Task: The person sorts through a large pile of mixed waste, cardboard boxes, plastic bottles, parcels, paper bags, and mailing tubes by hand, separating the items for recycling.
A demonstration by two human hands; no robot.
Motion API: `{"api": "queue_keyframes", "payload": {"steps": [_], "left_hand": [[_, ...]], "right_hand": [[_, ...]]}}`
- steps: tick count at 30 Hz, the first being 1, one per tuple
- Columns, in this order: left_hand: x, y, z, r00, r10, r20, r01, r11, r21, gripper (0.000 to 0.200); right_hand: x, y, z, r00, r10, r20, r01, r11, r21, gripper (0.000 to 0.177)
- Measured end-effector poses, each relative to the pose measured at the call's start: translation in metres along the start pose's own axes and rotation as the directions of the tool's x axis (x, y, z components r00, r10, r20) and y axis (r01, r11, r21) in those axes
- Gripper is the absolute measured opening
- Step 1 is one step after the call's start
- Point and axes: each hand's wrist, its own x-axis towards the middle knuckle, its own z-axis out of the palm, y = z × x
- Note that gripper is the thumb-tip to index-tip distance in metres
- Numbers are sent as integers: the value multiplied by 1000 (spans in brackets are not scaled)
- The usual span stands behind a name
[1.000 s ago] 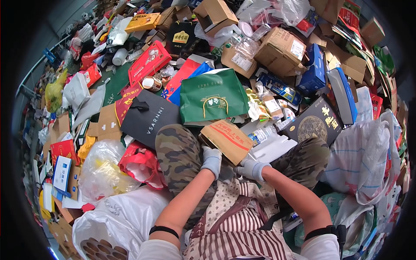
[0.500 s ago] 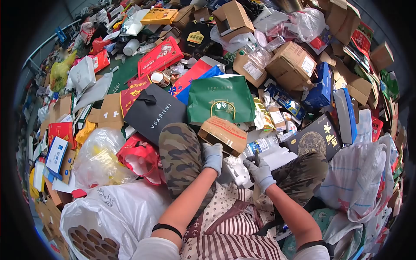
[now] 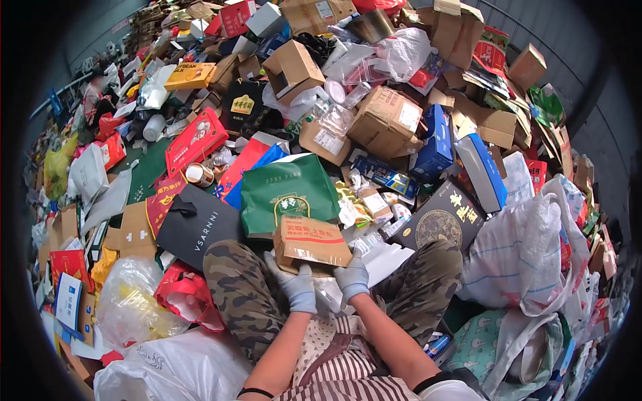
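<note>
Cardboard box (image 3: 313,240) between two gloved hands, above the lap and between the knees in camouflage trousers (image 3: 239,294). The left hand (image 3: 292,284) has its grip closed on the lower left edge of the box; the right hand (image 3: 352,276) has its grip closed on the lower right corner. The printed face, with red lettering and a red stripe, is tilted upward.

Directly beyond the box, and partly covered by it, lies a green paper bag (image 3: 289,190) with a looped handle; whether the two touch cannot be told. To its left, a black paper bag (image 3: 200,227) with white lettering leans beside the left knee, and a red plastic bag (image 3: 190,294) lies nearer the wearer. To the right, a black box (image 3: 441,217) with a gold circular design lies just beyond the right knee, near an upright blue and white box (image 3: 480,172). White sheet material (image 3: 384,260) lies between the cardboard box and the right knee. A large white sack (image 3: 515,250) stands at the far right, beside a green patterned cloth (image 3: 476,344).
</note>
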Motion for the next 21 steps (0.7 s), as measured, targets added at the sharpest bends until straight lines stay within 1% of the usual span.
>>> {"api": "queue_keyframes", "payload": {"steps": [2,3,4,5,6,7,8,10,11,12,14,15,16,17,18,19,20,21], "left_hand": [[25,40,-7,1000,18,9,-19,997,80,96],[34,47,-10,997,-13,82,0,987,162,99],[38,58,-18,948,188,256,-308,739,599,100],[43,54,-19,948,169,269,-308,699,646,97],[45,54,-22,952,144,270,-296,651,699,94],[49,57,-24,974,-7,226,-142,758,636,89],[55,67,-26,973,-144,180,20,830,557,85],[61,83,-33,976,-101,195,-57,743,667,75],[60,86,-37,977,51,207,-163,801,576,71],[62,91,-43,953,217,211,-294,828,478,68],[61,114,-59,965,159,209,-198,963,182,56],[59,126,-64,970,171,174,-153,982,-112,46],[57,136,-74,987,48,154,0,955,-295,40],[59,151,-84,995,30,98,5,939,-343,36],[59,161,-97,998,-3,57,25,923,-385,32],[60,163,-112,998,-62,-3,55,890,-454,29],[62,161,-129,990,-130,-55,84,854,-513,26],[64,145,-154,984,-159,-76,93,836,-541,29]], "right_hand": [[-6,-9,-15,997,-72,0,72,996,-46,71],[-10,-16,-22,991,-133,10,133,990,-54,73],[-15,-23,-30,982,-189,25,190,980,-66,75],[-21,-27,-38,969,-242,48,245,966,-81,77],[-26,-26,-45,936,-351,21,351,931,-97,78],[-30,-27,-49,885,-466,11,464,880,-101,79],[-33,-30,-50,812,-583,6,582,809,-86,80],[-42,-38,-54,740,-673,-5,669,736,-106,80],[-47,-40,-57,743,-669,11,667,741,-76,80],[-52,-40,-59,743,-669,19,669,741,-51,80],[-59,-41,-56,793,-606,65,601,795,83,84],[-65,-49,-58,697,-709,107,713,702,2,84],[-72,-60,-56,603,-785,143,797,597,-86,84],[-76,-72,-49,475,-862,177,880,470,-76,84],[-88,-88,-42,432,-875,220,896,445,9,92],[-85,-82,-20,398,-853,337,898,438,49,91],[-95,-102,-17,411,-768,491,895,441,-60,81],[-100,-112,-2,385,-760,523,913,397,-96,72]]}}
